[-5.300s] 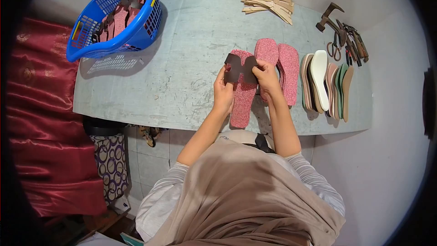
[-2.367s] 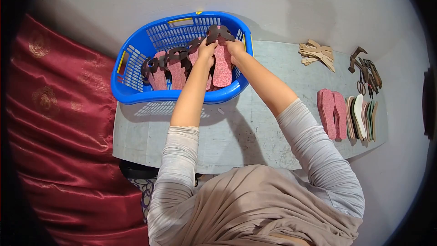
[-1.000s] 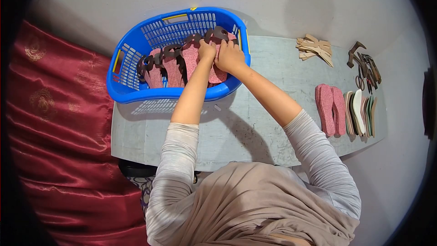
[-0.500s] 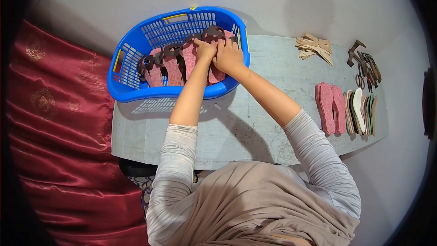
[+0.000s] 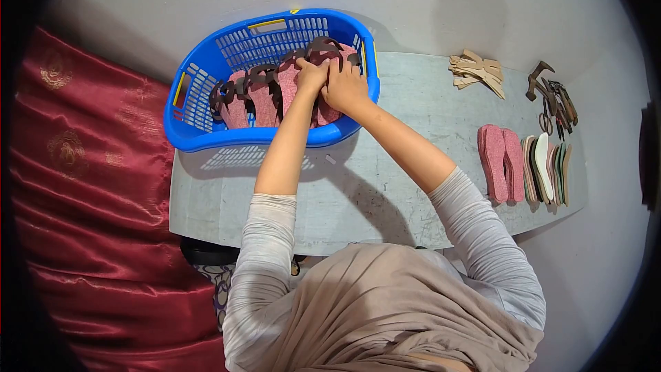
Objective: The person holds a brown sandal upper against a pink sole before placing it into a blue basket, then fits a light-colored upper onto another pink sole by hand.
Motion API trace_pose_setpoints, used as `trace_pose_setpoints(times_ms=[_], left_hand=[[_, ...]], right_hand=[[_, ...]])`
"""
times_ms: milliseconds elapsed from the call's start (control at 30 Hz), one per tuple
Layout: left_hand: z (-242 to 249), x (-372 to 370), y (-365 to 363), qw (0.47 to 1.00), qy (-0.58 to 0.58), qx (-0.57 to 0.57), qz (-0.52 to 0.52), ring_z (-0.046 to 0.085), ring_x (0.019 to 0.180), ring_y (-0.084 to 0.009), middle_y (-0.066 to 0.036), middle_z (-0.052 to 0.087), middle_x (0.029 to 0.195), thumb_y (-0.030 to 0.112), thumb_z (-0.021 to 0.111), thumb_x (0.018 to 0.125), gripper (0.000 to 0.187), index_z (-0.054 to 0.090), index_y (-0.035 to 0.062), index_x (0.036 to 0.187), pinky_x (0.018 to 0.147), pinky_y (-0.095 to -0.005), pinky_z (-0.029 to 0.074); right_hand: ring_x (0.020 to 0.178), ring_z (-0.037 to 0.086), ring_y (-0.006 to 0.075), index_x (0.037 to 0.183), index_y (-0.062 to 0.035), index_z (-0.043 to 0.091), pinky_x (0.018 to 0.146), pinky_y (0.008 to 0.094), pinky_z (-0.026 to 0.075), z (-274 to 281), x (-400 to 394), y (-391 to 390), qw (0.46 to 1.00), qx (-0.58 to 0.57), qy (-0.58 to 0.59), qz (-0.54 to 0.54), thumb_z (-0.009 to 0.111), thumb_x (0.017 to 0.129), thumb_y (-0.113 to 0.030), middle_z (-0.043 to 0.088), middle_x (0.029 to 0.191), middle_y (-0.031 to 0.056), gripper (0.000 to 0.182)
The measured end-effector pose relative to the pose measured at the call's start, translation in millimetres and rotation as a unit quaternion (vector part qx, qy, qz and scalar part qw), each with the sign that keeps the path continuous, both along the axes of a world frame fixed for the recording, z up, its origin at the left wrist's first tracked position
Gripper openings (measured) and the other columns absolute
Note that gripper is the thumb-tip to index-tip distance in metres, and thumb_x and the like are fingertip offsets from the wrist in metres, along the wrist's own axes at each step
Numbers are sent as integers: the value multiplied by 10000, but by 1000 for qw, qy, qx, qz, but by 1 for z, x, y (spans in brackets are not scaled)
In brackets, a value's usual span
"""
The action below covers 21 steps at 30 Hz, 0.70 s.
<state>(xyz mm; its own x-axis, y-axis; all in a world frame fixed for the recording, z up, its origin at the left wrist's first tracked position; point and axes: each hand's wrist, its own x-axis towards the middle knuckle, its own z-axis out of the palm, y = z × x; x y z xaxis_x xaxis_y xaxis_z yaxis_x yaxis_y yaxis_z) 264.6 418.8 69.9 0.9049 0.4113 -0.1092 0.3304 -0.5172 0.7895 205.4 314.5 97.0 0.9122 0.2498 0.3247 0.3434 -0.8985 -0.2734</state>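
Pink-soled sandals with dark brown straps stand in a row inside a blue plastic basket. My left hand is closed on a sandal right of the row's middle, its fingertips partly hidden among the straps. Close beside it, my right hand lies over the rightmost sandal, fingers stretched forward and a little apart. The two hands nearly touch at the thumbs.
The basket stands on a grey-white table against the wall. To the right are pink soles, a row of coloured soles, beige strap pieces, a hammer and scissors. A red curtain hangs at left.
Both hands stay among the sandals with almost no movement. The basket appears shifted very slightly to the right and up in view.
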Motion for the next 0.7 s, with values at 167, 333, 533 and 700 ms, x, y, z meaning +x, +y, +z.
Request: trace_pose_setpoints(times_ms=[167, 333, 533, 700], left_hand=[[-8, 3, 0, 1000, -5, 23, -2, 500, 992, -422, -323, 496, 1044, 419, 656, 651, 832, 199, -57, 1159, 847, -426, 409], [-4, -2, -7, 998, 30, 58, -3, 488, 1000, -418, -312, 498, 1042, 396, 676, 638, 816, 202, -37, 1141, 835, -464, 407], [-7, -3, -8, 997, 33, 58, 25, 492, 1001, -398, -295, 503, 1046, 395, 675, 634, 823, 185, -29, 1141, 817, -476, 411], [2, -10, -8, 999, 18, 41, 21, 528, 955, -385, -285, 516, 1037, 402, 674, 631, 835, 182, -42, 1140, 818, -461, 410]], right_hand=[[957, 454, 287, 1119, 9, 480, 717, 402, 386, -7, 2, 1, 1000, -23, -7, -7, 543, 679, -269, 491, 1010, 141, 524], [997, 441, 274, 1061, 15, 538, 776, 393, 359, 3, -8, -4, 997, -62, 47, 3, 529, 709, -265, 491, 1066, 135, 451], [987, 467, 282, 957, 6, 587, 780, 389, 374, 3, -10, -8, 995, -54, 72, 31, 518, 723, -238, 518, 1045, 144, 345], [917, 512, 320, 900, 19, 580, 722, 423, 424, -5, 2, -7, 999, 2, 1, 35, 510, 721, -198, 550, 944, 179, 290]])
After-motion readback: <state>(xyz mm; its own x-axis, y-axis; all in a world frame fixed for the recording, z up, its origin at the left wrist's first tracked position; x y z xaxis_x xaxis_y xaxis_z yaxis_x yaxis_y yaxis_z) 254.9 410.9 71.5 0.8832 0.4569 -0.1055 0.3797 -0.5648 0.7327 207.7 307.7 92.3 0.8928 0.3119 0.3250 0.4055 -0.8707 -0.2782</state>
